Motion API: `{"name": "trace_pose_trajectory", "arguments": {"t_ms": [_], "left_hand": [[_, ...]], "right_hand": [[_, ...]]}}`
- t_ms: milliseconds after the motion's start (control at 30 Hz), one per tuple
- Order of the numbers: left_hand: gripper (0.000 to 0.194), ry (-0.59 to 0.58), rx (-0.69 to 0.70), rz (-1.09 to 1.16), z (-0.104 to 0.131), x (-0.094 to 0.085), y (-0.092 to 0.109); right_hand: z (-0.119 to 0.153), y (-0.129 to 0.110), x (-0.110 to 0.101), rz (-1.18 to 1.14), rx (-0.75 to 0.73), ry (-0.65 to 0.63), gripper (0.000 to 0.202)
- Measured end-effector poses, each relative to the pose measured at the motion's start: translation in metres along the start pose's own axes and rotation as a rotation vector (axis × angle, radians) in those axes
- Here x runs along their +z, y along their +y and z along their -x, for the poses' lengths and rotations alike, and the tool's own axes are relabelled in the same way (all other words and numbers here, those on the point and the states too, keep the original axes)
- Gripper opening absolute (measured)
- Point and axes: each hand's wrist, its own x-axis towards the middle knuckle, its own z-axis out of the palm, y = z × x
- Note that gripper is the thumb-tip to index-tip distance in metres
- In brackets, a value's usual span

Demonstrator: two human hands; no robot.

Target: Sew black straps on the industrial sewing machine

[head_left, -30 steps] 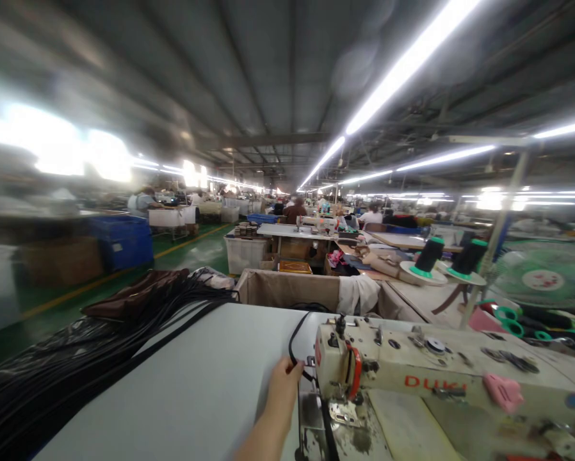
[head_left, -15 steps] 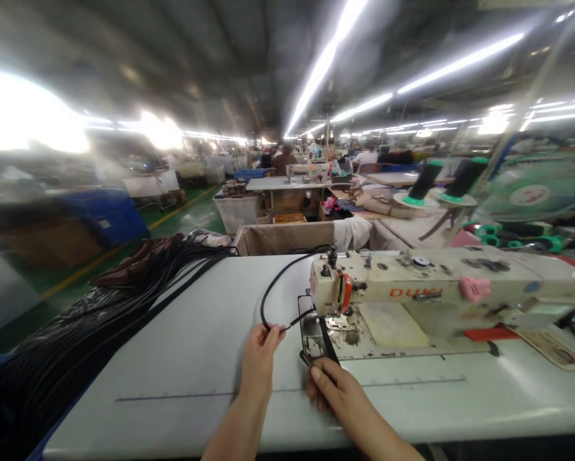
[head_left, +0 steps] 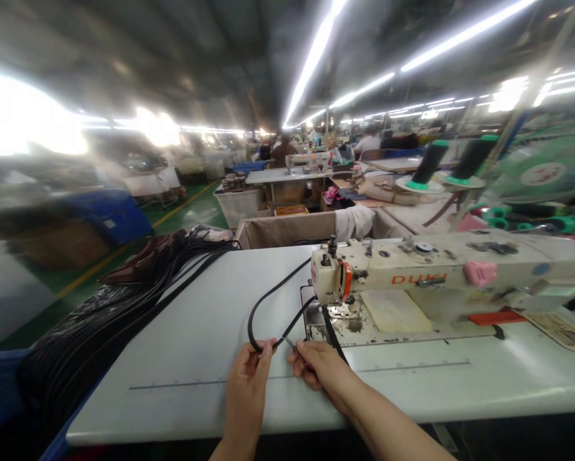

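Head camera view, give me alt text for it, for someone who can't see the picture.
A person's left hand pinches a looped black strap on a white sewing table, while the right hand holds a small thin tool beside it. A cream sewing machine stands just behind, and a pile of black straps lies at left.

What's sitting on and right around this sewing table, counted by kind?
Sewing machine: 1
Black thread cones: 2
Looped black strap held in both hands: 1
Pile of black straps: 1
Green fan: 1
Total: 6
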Motion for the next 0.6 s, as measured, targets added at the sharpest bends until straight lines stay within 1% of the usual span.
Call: {"name": "trace_pose_trajectory", "arguments": {"t_ms": [167,267,400,467,500,533,600], "left_hand": [[0.036,0.019,0.017,-0.027,0.01,-0.009,0.001],[0.036,0.035,0.01,-0.017,0.015,-0.013,0.002],[0.039,0.051,0.005,-0.083,0.019,-0.021,0.005],[0.041,0.035,0.0,-0.154,0.017,-0.028,0.007],[0.043,0.024,-0.004,-0.173,0.015,-0.032,0.008],[0.044,0.014,-0.007,-0.181,0.012,-0.038,0.008],[0.047,-0.009,0.001,-0.202,0.004,-0.052,0.008]], "right_hand": [[0.001,-0.004,0.008,0.042,-0.031,-0.051,0.065],[-0.002,-0.002,0.011,0.11,-0.071,-0.046,0.06],[0.0,-0.002,0.01,0.243,-0.145,0.026,0.049],[0.007,-0.005,0.006,0.318,-0.191,0.104,0.035],[0.013,-0.007,0.003,0.406,-0.223,0.155,0.028],[0.019,-0.008,0.0,0.542,-0.264,0.212,0.02],[0.03,-0.009,-0.01,0.926,-0.362,0.347,0.01]]}}
